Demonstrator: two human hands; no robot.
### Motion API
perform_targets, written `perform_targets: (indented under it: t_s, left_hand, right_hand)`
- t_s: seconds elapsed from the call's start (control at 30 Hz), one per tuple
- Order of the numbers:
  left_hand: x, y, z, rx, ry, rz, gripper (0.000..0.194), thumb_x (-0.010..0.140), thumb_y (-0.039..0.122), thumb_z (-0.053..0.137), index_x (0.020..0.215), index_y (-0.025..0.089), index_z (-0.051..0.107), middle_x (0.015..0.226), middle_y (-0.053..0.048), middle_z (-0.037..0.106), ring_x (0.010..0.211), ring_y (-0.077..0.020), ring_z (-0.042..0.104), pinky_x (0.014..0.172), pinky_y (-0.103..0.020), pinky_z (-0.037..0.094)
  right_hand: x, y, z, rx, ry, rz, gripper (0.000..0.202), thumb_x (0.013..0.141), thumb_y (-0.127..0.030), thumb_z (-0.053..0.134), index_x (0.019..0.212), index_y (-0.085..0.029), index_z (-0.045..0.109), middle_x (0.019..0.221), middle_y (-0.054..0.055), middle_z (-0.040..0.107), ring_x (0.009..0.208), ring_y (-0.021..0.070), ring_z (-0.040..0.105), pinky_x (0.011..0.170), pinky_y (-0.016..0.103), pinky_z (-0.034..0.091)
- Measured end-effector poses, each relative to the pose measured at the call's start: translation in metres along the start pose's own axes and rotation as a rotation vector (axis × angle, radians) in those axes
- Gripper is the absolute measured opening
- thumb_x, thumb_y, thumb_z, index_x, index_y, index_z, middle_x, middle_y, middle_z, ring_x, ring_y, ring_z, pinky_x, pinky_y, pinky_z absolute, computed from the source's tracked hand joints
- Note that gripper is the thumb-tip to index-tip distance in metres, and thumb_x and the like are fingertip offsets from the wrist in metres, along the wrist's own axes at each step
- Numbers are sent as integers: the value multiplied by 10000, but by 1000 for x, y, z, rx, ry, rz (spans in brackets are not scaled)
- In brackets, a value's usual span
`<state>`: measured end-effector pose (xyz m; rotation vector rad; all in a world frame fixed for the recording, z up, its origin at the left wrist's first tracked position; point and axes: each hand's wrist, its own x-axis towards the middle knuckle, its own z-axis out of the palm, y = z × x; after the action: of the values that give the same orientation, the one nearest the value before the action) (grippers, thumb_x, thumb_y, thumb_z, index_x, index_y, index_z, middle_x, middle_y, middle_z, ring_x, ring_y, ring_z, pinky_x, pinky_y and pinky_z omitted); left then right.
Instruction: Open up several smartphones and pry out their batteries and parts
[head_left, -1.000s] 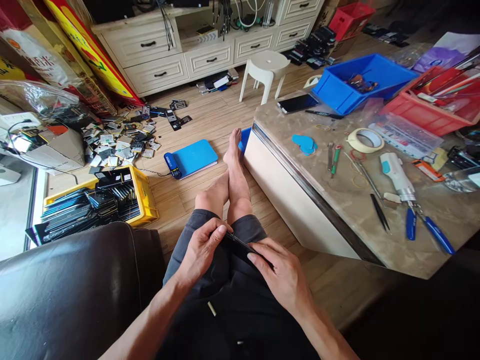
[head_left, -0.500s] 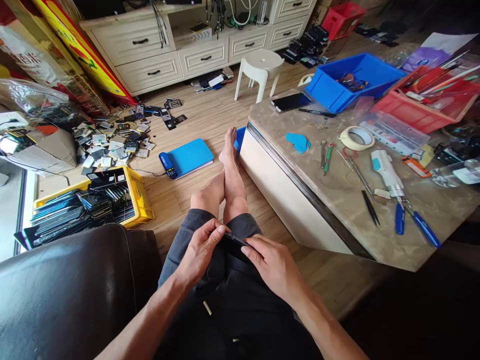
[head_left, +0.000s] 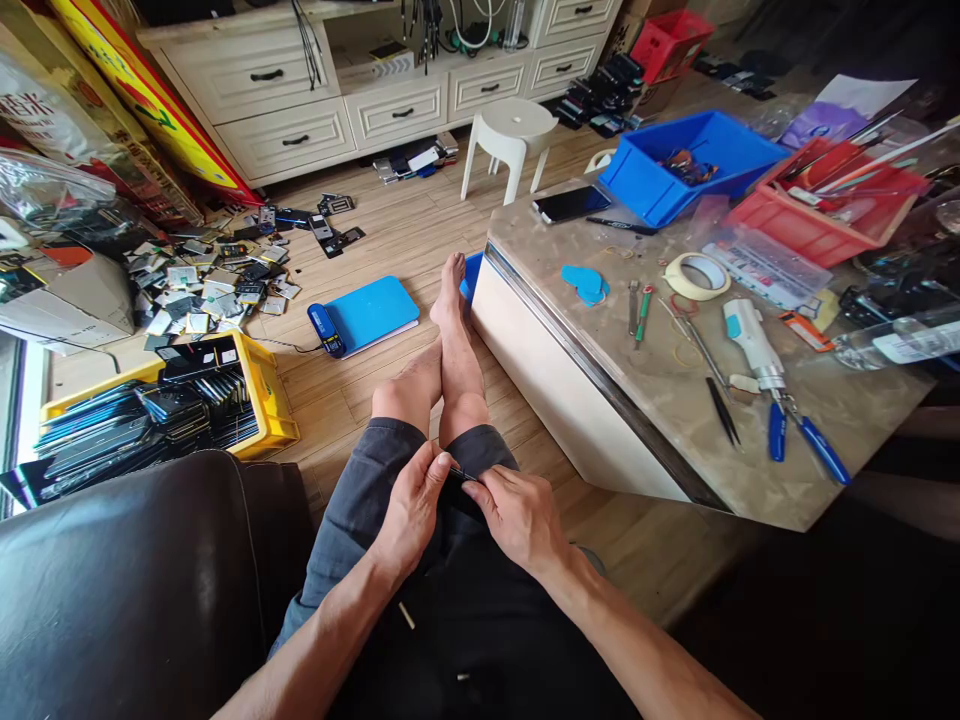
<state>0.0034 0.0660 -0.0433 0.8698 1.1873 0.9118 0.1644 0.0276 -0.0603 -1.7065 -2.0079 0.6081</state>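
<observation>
Between my two hands, over my lap, is a thin black phone (head_left: 460, 475), turned nearly edge-on. My left hand (head_left: 412, 503) is closed on its left end, thumb on top. The fingers of my right hand (head_left: 520, 514) are bent around the other end, with the thumb along the near side. Most of the phone is hidden by the hands and blends with my dark shorts (head_left: 352, 500), so its details cannot be made out.
On the table (head_left: 600, 370) at right lie tweezers (head_left: 723, 412), blue-handled pliers (head_left: 801, 430), masking tape (head_left: 696, 276), a blue bin (head_left: 686, 165) and a red bin (head_left: 832, 215). Left are a yellow crate (head_left: 259, 390) of phone parts and a dark leather armrest (head_left: 135, 580).
The phone has tilted from showing its flat dark face to nearly edge-on. My right hand has curled further around its end and shifted slightly left. The whole view has moved a little.
</observation>
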Motion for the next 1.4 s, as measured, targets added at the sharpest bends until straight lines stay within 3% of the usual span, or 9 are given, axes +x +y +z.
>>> perform_targets:
  t_s: [0.13,0.27,0.4,0.5,0.67,1.0,1.13,1.27,1.4]
  left_hand:
    - [6,-7,-3,-60,53,-39,445,831,594,774,719,184,643,714,24,524,722,-144,419,686,-242,374]
    - [15,-9,-10,-153,152,-104,448,803,601,795,755,184,638,713,29,528,697,-127,435,644,-222,380]
    - [16,-5,-14,-265,221,-193,467,750,621,817,860,198,652,785,17,587,726,-141,531,647,-240,464]
    - [10,1,-9,-374,145,-317,479,712,582,864,912,189,678,860,-8,633,803,-172,601,676,-281,537]
    - [2,8,0,-372,1,-440,450,659,486,938,812,189,635,779,3,656,751,-170,634,700,-326,606]
    - [20,6,3,-298,145,-338,284,647,223,932,801,181,697,662,26,684,570,-140,660,532,-218,586]
    - [30,20,25,-368,85,-264,203,718,145,864,862,183,727,839,-17,774,779,-170,750,691,-237,654]
    - [29,20,69,-555,-16,-351,374,722,231,888,1066,183,749,1106,-95,797,1060,-300,757,876,-394,667]
    - [31,16,87,-570,6,-298,453,720,338,920,1115,199,747,1115,-70,795,1034,-283,759,853,-365,662]
  right_hand:
    - [11,-2,-1,15,-43,31,516,1107,-456,400,755,-203,681,711,53,704,633,164,630,606,291,343]
    - [7,-1,-10,183,-18,137,329,1074,-422,484,1019,-224,740,946,57,797,802,202,721,697,285,441]
    - [-9,9,-15,493,161,437,424,993,-594,560,958,-210,734,830,43,762,740,219,689,656,287,487]
    - [-15,13,-14,555,329,561,512,995,-663,489,852,-212,687,734,29,685,685,210,615,619,288,476]
    - [-15,12,-14,380,405,488,583,1068,-610,318,677,-246,551,616,31,597,594,194,537,565,300,412]
    - [-4,16,-17,225,473,360,668,1061,-644,201,617,-253,510,551,68,582,523,201,569,557,334,369]
    - [11,20,-15,264,625,533,658,1079,-607,200,663,-249,564,592,99,633,561,231,613,560,339,430]
    - [10,16,-11,475,691,729,711,1070,-649,184,762,-220,660,659,107,719,549,223,656,483,313,474]
    - [-14,47,-57,260,624,777,727,1031,-698,285,775,-185,733,708,109,752,644,238,702,576,311,556]
